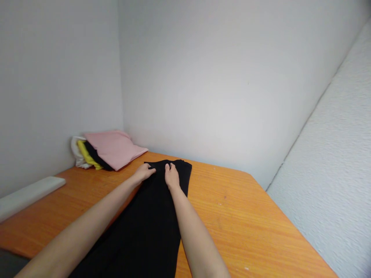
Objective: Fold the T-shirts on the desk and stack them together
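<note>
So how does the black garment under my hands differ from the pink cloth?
The black garment stretches toward you; the pink cloth lies compactly, farther left. Your left hand and right hand are on the black garment; neither touches the pink cloth. Both look like plain fabric.

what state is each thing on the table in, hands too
Black garment: spread lengthwise, near end out of view
Left hand: on its far end, grip unclear
Right hand: there too, grip unclear
Pink cloth: uncovered, topmost
Black cloth: mostly covered
Yellow cloth: partly covered
White cloth: partly covered
White bar: lying flat
</note>
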The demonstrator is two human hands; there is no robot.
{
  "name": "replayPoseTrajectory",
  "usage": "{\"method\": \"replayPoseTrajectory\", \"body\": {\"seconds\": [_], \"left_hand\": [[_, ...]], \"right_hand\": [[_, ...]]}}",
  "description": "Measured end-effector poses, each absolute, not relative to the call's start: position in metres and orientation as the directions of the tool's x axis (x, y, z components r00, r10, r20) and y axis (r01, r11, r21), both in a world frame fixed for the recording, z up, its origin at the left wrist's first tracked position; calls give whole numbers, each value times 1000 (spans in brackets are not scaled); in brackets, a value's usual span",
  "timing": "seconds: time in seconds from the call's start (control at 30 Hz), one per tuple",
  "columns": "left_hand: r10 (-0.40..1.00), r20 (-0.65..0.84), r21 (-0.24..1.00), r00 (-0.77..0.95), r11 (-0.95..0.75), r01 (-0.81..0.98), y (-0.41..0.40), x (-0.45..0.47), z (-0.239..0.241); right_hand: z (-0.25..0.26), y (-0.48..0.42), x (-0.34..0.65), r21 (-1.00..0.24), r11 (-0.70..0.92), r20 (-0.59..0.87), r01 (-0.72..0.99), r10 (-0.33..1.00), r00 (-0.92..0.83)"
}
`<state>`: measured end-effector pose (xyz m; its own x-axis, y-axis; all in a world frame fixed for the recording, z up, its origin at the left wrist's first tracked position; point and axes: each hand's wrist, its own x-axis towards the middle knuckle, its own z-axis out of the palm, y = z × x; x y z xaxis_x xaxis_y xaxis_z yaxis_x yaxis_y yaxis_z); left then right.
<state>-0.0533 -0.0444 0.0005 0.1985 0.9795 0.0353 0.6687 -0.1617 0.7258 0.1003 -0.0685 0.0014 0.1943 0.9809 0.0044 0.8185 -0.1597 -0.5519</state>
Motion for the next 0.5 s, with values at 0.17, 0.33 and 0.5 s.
{"method": "replayPoseTrajectory", "body": {"seconds": [0.17,0.33,0.5], "left_hand": [[820,195,568,538,-542,620,-62,-52,5],[688,179,469,703,-688,554,-66,-63,10],[680,142,413,719,-701,582,-64,-74,8]], "right_hand": [[2,-66,113,-631,-199,74,750,947,313],[3,-68,115,-648,-187,169,738,910,379],[-4,-71,106,-421,-27,238,907,961,139]]}}
